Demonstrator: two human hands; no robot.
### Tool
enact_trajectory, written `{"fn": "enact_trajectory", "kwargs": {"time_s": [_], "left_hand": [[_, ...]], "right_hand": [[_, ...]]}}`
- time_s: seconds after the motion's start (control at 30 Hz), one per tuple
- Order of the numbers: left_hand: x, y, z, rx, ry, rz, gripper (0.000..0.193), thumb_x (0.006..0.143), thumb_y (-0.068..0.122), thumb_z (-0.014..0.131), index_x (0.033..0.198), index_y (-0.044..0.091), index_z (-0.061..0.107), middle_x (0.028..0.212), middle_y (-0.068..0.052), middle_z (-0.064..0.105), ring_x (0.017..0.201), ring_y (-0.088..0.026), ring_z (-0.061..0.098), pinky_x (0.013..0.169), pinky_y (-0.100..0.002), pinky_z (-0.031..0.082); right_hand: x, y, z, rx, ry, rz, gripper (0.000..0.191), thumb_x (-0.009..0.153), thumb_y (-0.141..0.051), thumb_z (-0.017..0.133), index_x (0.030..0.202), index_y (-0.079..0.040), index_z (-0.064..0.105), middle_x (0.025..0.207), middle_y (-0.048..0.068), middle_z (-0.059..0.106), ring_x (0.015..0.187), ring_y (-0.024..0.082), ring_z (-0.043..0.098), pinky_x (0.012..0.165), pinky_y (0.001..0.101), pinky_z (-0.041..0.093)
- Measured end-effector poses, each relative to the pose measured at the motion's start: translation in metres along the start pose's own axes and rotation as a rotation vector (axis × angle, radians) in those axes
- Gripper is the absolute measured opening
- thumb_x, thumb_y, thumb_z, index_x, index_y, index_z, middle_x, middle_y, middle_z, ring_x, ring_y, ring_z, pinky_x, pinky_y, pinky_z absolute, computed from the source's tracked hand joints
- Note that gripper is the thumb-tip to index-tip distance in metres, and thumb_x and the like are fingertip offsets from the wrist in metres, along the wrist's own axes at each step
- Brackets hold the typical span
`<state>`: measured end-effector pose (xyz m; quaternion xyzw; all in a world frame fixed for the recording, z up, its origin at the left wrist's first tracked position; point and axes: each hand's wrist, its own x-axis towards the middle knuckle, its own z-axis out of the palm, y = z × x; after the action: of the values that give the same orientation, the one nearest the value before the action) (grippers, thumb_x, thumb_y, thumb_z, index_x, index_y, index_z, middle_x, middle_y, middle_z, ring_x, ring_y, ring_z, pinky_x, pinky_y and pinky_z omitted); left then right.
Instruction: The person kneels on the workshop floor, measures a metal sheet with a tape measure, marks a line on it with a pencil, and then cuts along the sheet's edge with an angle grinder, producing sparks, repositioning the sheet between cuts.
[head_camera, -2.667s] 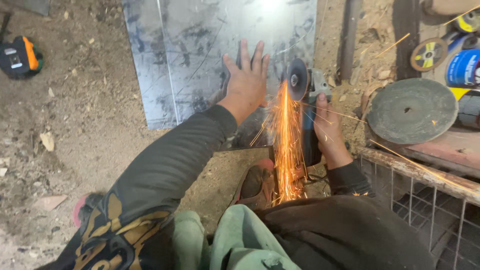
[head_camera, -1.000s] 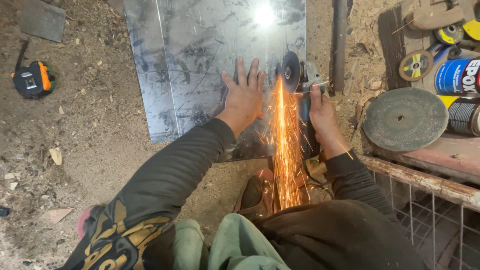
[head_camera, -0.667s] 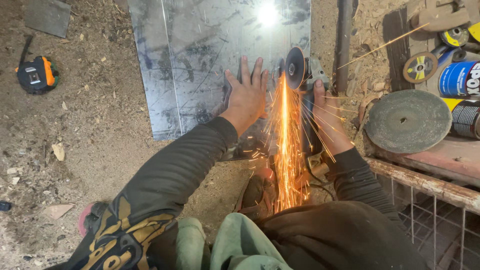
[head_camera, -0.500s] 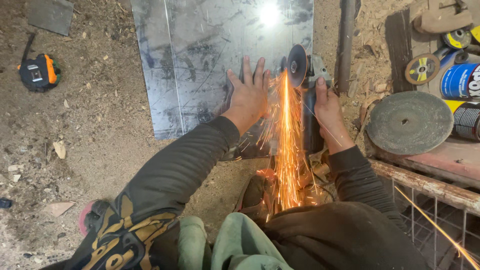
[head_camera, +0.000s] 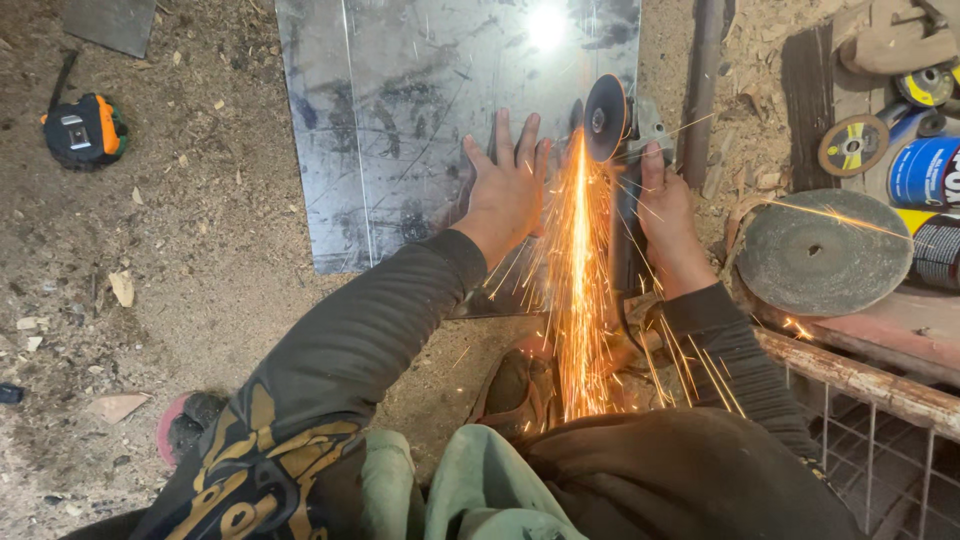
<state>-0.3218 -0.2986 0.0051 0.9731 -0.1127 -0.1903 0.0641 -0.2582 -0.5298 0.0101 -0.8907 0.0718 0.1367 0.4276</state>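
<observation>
A shiny metal sheet lies flat on the dirt floor, filling the upper middle of the view toward twelve o'clock. The person's left hand is pressed palm-down on it with the fingers spread wide, holding nothing, just pinning the sheet near its lower right part. Directly to the three o'clock side of that hand, the right hand is wrapped tight around the dark body of an angle grinder, whose round cutting disc stands on edge at the sheet, at about one o'clock from the left hand's fingertips. A bright stream of orange sparks shoots from the disc straight toward six o'clock, between the two forearms and down to the person's shoe and lap.

Away at nine to ten o'clock, well apart from the sheet, a black and orange tape measure sits on the dirt. At three o'clock a large worn grey grinding disc lies flat on a reddish board, with smaller discs and a blue can beyond it toward two o'clock. A rusty bar and a wire grid run through the four o'clock corner. A dark pipe stands up along the sheet's right edge at one o'clock.
</observation>
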Motion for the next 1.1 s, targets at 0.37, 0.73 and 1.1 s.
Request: {"fn": "enact_trajectory", "kwargs": {"time_s": [0.37, 0.73, 1.1], "left_hand": [[0.001, 0.001, -0.002, 0.034, 0.028, 0.005, 0.123, 0.078, 0.072, 0.071, 0.164, 0.001, 0.017, 0.168, -0.027, 0.000, 0.148, -0.062, 0.004, 0.099, -0.084, 0.031], [0.001, 0.001, -0.004, -0.002, -0.007, 0.011, 0.125, 0.076, 0.072, 0.072, 0.163, 0.001, 0.017, 0.168, -0.028, -0.001, 0.147, -0.063, 0.003, 0.099, -0.085, 0.030], [0.005, -0.001, 0.003, 0.023, -0.010, 0.036, 0.120, 0.081, 0.071, 0.068, 0.162, 0.000, 0.017, 0.167, -0.030, -0.002, 0.146, -0.065, 0.002, 0.099, -0.085, 0.031]], "right_hand": [[0.015, 0.000, 0.000, 0.044, -0.017, 0.019, 0.070, 0.103, -0.064, 0.048, 0.105, 0.001, 0.073, 0.092, 0.006, 0.070, 0.083, 0.014, 0.061, 0.077, 0.0309, 0.051], [0.020, -0.019, -0.005, -0.123, 0.008, 0.039, 0.075, 0.103, -0.067, 0.044, 0.099, 0.002, 0.074, 0.085, 0.006, 0.069, 0.079, 0.015, 0.062, 0.074, 0.0311, 0.051], [0.031, -0.023, -0.007, 0.090, -0.075, -0.010, 0.074, 0.108, -0.064, 0.049, 0.098, 0.006, 0.072, 0.085, 0.003, 0.064, 0.076, 0.011, 0.055, 0.072, 0.0296, 0.050]]}}
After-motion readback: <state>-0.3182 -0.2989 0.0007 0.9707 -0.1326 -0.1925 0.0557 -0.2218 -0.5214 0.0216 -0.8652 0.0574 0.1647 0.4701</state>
